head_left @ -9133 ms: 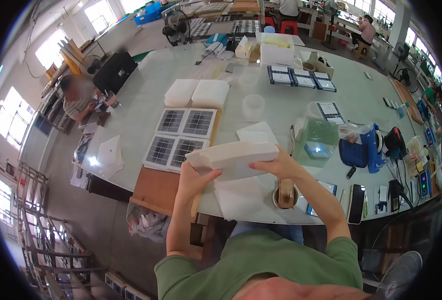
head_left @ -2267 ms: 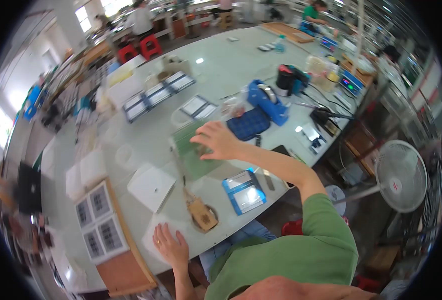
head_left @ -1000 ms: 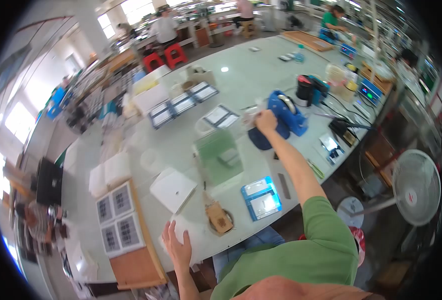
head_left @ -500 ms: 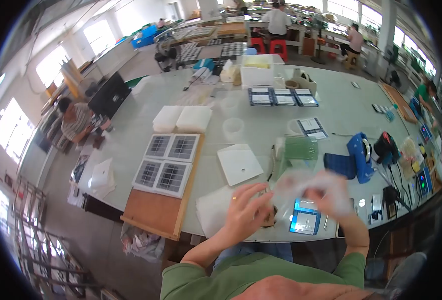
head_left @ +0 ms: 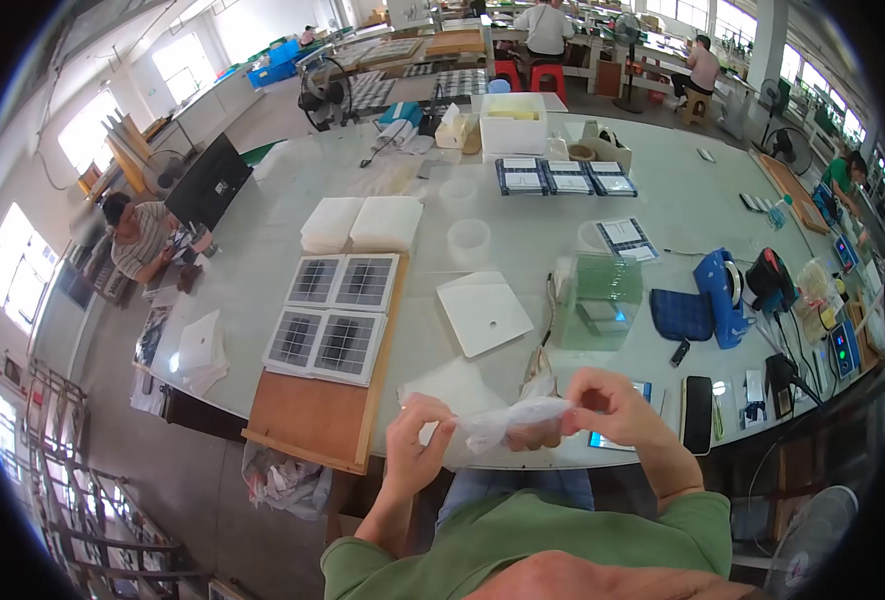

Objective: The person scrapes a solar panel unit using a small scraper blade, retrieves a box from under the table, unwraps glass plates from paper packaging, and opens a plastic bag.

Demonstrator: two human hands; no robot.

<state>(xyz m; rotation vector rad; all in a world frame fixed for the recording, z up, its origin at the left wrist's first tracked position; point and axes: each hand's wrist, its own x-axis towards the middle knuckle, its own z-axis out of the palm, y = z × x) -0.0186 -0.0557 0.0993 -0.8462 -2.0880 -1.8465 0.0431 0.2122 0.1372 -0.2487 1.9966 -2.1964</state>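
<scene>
Over the front edge of the table, a crumpled translucent plastic bag is stretched between my two hands. My left hand pinches its left end, and my right hand grips the right end with bent fingers. Something brownish shows at the lower part of the bag, but I cannot make out what it is. Below my right hand, a blue-edged panel lies partly hidden on the table. Thin white sheets lie just beyond my left hand. Farther back rests a white square piece with a small hole.
Small solar panels sit on a wooden board at the left, with white sheet stacks behind. To the right are a green translucent sheet, a blue tape dispenser and a phone. A co-worker sits at far left.
Both hands have come down toward the table's front edge. The bag, blurred at my right hand before, is now held between both hands; my left hand has closed on it.
</scene>
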